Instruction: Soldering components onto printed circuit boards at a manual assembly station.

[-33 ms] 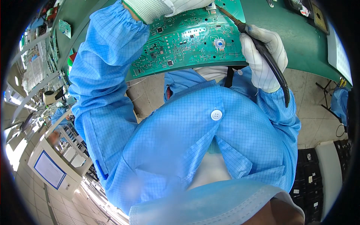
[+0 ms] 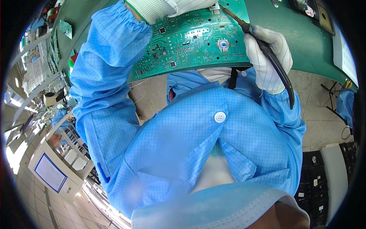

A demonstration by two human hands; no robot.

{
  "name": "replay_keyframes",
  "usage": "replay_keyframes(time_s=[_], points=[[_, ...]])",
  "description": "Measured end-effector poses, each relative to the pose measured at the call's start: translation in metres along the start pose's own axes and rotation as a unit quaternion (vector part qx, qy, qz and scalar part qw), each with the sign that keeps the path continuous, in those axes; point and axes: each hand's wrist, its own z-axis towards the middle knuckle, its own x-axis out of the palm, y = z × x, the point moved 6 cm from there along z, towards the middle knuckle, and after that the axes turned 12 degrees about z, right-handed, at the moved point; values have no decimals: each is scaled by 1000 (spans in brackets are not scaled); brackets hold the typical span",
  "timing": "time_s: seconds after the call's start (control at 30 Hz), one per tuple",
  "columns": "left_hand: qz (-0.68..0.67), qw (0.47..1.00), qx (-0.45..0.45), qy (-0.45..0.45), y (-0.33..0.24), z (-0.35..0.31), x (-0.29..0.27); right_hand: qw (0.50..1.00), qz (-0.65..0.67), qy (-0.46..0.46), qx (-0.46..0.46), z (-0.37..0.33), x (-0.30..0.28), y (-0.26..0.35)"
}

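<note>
A green bench top (image 2: 305, 49) with a green circuit board (image 2: 179, 47) at its near edge, black object (image 2: 299, 5) farther right.

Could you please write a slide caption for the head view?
Gloved right hand holds a soldering iron over a green circuit board, left hand nearby.

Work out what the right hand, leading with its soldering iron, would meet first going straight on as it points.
Likely the small square component, by the tip of the soldering iron; whether they already touch is unclear.

Circuit board (image 2: 190, 51), blue-framed sheet (image 2: 50, 173) — nothing readable.
</note>
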Motion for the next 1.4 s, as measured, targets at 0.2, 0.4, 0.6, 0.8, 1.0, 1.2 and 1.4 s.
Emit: replay_keyframes(time_s=[0.2,0.4,0.6,0.8,1.0,1.2,1.4], points=[[-3,998,-31,48,-1,4,7,1000,-15,0,-7,1,1,1],[-20,992,-77,102,4,-6,2,1000,-14,2,12,0,1,4],[-70,971,-114,198,8,-32,24,999,-30,-6,-20,2,1,2],[-21,973,-4,230,-7,-40,34,999,-39,-1,-26,1,1,1],[-21,980,-5,200,-7,-40,31,999,-35,-14,-23,-1,-2,1],[-3,983,-54,174,-15,-43,28,999,-40,-23,10,-7,-7,-4],[-63,984,-101,133,3,-47,1,997,-61,-51,-10,-3,-4,10]])
